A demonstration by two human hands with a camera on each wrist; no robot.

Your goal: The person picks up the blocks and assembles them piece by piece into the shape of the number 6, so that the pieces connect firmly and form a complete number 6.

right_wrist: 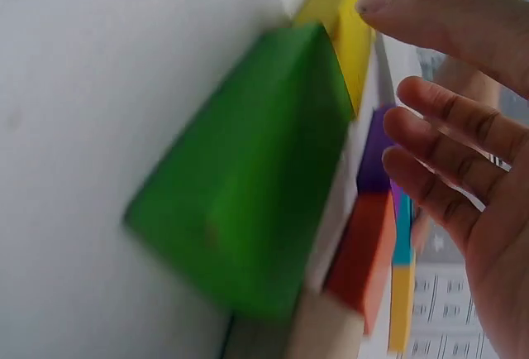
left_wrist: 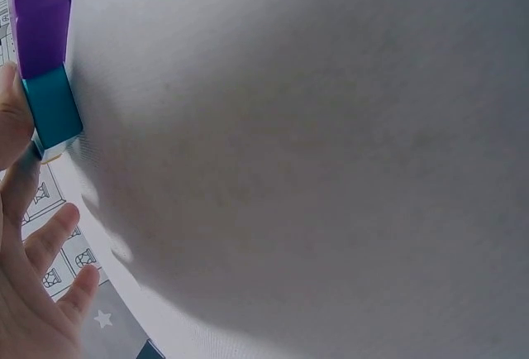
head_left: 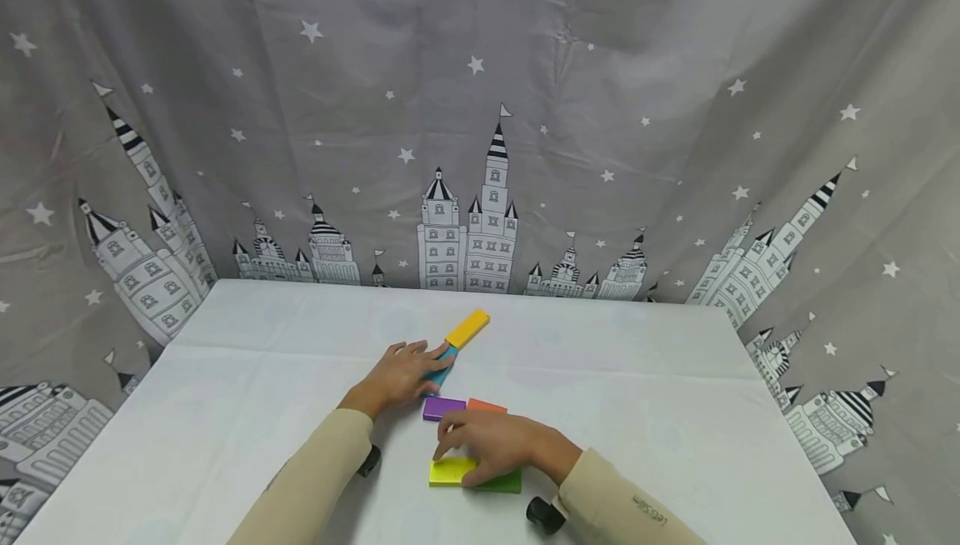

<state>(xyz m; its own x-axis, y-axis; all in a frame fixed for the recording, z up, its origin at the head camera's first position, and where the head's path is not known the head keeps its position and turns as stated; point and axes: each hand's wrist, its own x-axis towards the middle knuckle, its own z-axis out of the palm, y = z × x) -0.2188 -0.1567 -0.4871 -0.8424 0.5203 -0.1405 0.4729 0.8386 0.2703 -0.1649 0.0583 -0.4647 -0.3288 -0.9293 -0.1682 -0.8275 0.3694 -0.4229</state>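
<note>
With thumb and fingers, my left hand (head_left: 400, 377) pinches a teal block (head_left: 442, 370). A yellow-orange block (head_left: 467, 328) lies end to end with it. In the left wrist view, the teal block (left_wrist: 54, 109) shows beside the thumb, with the purple block (left_wrist: 40, 16) lined up above it. My right hand (head_left: 495, 443) hovers low over a yellow block (head_left: 447, 472), thumb tip at its edge and the other fingers loosely bent. A green block (right_wrist: 248, 169) adjoins the yellow one. Partly covered by the right hand, an orange-red block (right_wrist: 364, 251) sits against the purple block (head_left: 444, 408).
The blocks lie on a white-covered table (head_left: 637, 378). Behind it hangs a grey curtain (head_left: 570, 112) printed with castles and stars. Dark wrist cameras sit beneath both beige sleeves (head_left: 311, 474), close to the tabletop.
</note>
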